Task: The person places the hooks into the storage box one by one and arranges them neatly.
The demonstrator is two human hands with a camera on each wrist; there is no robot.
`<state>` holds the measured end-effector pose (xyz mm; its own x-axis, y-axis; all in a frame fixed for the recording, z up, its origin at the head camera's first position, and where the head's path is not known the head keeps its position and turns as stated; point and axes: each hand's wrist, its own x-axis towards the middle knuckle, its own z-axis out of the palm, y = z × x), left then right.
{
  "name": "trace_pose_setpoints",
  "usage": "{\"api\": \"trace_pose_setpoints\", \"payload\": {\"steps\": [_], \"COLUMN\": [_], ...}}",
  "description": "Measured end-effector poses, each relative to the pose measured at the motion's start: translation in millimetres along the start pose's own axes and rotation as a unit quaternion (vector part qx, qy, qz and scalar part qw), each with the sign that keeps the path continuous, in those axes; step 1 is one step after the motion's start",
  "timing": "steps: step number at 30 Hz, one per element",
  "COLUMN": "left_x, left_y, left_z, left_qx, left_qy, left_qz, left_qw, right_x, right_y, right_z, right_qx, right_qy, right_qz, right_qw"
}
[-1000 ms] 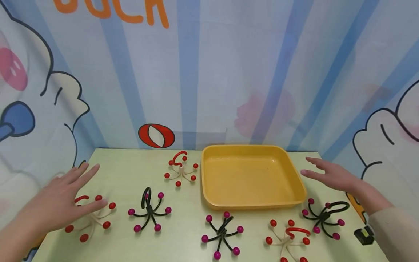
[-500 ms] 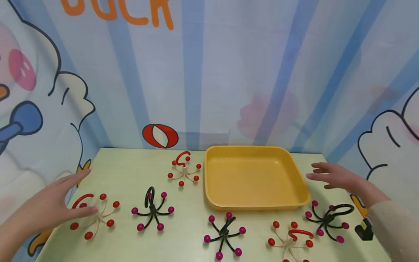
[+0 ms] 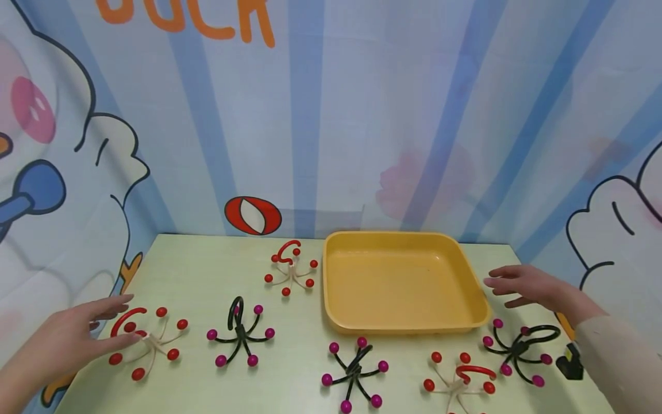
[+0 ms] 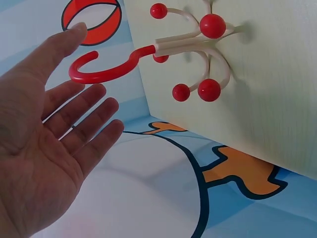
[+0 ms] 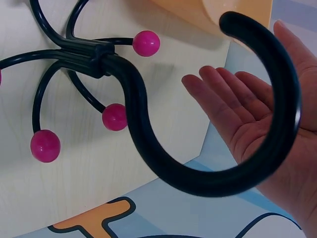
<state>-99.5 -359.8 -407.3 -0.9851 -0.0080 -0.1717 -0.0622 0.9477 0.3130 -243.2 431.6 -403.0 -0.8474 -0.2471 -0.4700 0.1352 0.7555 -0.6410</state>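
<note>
My left hand [image 3: 72, 333] is open beside the cream hanger [image 3: 151, 343] with red ball tips at the table's left. In the left wrist view that hanger's red hook [image 4: 106, 76] points between the spread thumb and the fingers [image 4: 96, 116]. On the right, my right hand [image 3: 532, 290] hovers open just behind a black hanger [image 3: 519, 348] with magenta ball tips. Its large black hook [image 5: 213, 183] crosses in front of the open palm [image 5: 247, 134] in the right wrist view. Neither hand grips anything.
A yellow tray [image 3: 405, 330] stands at the back right of the pale table. Two more black hangers, one left of centre [image 3: 240, 332] and one at front [image 3: 354, 368], stand on it. Cream-and-red ones are behind [image 3: 292, 270] and front right [image 3: 457, 385]. Printed curtains surround the table.
My left hand has moved left and lower, from over the left hanger to beside its red hook. My right hand has shifted slightly right and down. The view has shifted a little.
</note>
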Motion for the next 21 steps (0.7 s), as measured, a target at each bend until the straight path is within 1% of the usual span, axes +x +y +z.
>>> {"api": "trace_pose_setpoints", "payload": {"steps": [4, 11, 14, 17, 21], "left_x": [-1.4, -1.8, -1.8, -1.3, -1.3], "left_y": [-2.3, -9.4, -13.8, -17.3, -18.8], "left_z": [4.7, 10.6, 14.5, 17.2, 19.3], "left_qx": [-0.025, -0.067, -0.077, -0.087, -0.095], "left_qy": [0.014, 0.042, 0.049, 0.049, 0.056], "left_qz": [0.006, 0.014, 0.011, 0.001, -0.008], "left_qw": [0.9996, 0.9967, 0.9957, 0.9950, 0.9939], "right_x": [3, 8, 12, 15, 17], "right_y": [3, 6, 7, 10, 11], "right_z": [2.2, 9.1, 12.1, 14.5, 17.1], "right_qx": [0.030, 0.050, 0.054, 0.060, 0.076], "right_qy": [-0.005, -0.009, -0.005, -0.004, -0.005], "right_qz": [0.003, -0.006, -0.006, -0.004, -0.006], "right_qw": [1.000, 0.999, 0.998, 0.998, 0.997]}}
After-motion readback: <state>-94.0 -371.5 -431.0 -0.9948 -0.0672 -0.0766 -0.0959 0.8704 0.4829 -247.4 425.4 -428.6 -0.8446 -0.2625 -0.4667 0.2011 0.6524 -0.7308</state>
